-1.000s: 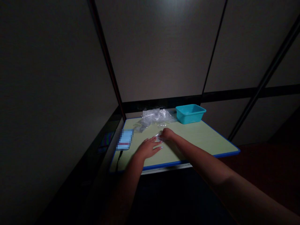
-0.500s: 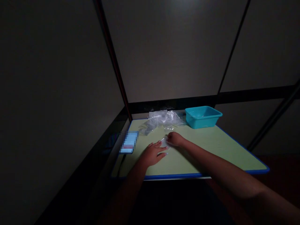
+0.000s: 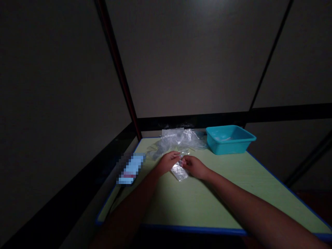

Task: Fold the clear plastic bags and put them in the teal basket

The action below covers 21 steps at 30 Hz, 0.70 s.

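Observation:
A small clear plastic bag (image 3: 180,174) hangs or lies slanted just below my two hands, over the middle of the table; its lower part catches the light. My right hand (image 3: 194,167) is closed, thumb and fingers pinching the bag's upper right edge. From the other side, my left hand (image 3: 168,163) has its fingers bent around the upper left edge of the same bag. The fingertips of both hands are close together. Behind them lies a loose heap of clear plastic bags (image 3: 172,138), crinkled and shiny.
A turquoise plastic basin (image 3: 228,147) stands at the table's back right. Near the left edge lies a phone with a lit, blurred screen (image 3: 131,169). The pale green table (image 3: 207,204) has a blue rim, and dark wall panels rise behind and to the left.
My left hand has gone from lying flat with spread fingers to gripping the small bag's edge. The bag now shows more fully below the hands. The camera view has shifted, bringing the table closer.

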Motion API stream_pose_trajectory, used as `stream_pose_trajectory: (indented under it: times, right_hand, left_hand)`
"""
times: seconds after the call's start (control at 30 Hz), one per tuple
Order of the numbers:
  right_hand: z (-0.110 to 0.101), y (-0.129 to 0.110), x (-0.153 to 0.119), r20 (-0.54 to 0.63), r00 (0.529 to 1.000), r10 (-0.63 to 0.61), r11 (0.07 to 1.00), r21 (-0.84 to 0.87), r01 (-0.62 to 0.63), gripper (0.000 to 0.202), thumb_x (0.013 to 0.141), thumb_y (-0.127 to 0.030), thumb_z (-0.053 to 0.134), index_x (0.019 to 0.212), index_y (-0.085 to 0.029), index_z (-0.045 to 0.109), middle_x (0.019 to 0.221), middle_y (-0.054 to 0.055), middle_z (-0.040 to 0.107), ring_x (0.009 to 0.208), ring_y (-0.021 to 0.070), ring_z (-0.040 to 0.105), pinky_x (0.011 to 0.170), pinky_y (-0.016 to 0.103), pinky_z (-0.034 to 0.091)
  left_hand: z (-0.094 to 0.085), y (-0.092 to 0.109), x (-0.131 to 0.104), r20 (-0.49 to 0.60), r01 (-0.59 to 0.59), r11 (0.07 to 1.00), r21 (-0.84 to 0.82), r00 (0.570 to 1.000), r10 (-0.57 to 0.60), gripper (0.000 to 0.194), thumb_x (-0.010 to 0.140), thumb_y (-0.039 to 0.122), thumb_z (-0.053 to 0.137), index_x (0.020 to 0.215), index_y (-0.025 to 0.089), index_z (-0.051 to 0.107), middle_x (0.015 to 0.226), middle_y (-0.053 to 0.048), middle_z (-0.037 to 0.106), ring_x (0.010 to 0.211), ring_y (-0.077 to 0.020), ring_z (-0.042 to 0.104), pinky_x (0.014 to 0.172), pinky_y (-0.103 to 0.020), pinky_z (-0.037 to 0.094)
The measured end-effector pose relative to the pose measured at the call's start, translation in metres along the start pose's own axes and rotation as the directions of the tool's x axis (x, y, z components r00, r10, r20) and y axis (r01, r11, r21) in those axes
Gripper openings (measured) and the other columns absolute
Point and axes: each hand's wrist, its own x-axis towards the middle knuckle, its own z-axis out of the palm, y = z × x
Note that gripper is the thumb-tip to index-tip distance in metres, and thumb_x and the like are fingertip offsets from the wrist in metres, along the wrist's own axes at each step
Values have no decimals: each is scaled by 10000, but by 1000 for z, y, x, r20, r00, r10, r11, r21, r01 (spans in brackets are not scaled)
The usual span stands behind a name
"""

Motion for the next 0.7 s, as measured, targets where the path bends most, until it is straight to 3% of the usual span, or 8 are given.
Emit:
stream_pose_trajectory:
  times: [0.17, 0.37, 0.6, 0.7]
  right_hand:
    - [-4, -8, -3, -52, 999, 6, 999, -36, -8, 113, 787, -236, 512, 701, -162, 511, 647, -10, 530, 606, 108, 432, 565, 217, 335]
    - [0, -19, -5, -148, 988, 30, 997, 78, -19, 126, 795, -267, 536, 733, -158, 534, 634, -23, 524, 582, 98, 442, 561, 213, 331]
    - [1, -21, -9, -175, 975, 134, 971, 220, -94, 180, 716, -319, 596, 682, -148, 549, 571, -42, 473, 536, 84, 392, 488, 195, 264]
    - [-2, -19, -8, -188, 968, 168, 951, 288, -109, 222, 712, -355, 594, 662, -144, 547, 556, -43, 460, 518, 80, 375, 482, 202, 264]
  left_hand:
    - [1, 1, 1, 87, 48, 993, -106, 995, -39, 368, 674, 449, 682, 849, 127, 668, 832, -85, 723, 781, -196, 665, 716, -287, 501]
    - [-8, 14, -13, -76, 102, 993, -56, 991, -106, 204, 617, 355, 669, 616, 154, 630, 584, 0, 644, 557, -128, 577, 525, -212, 414]
    - [-5, 24, -19, -261, 139, 958, -251, 943, -205, 284, 559, 397, 690, 632, 155, 560, 512, 36, 578, 433, -81, 484, 433, -184, 359]
    - [-5, 30, -21, -264, 164, 937, -308, 932, -250, 340, 536, 419, 718, 661, 161, 537, 520, 36, 581, 439, -92, 500, 436, -195, 391]
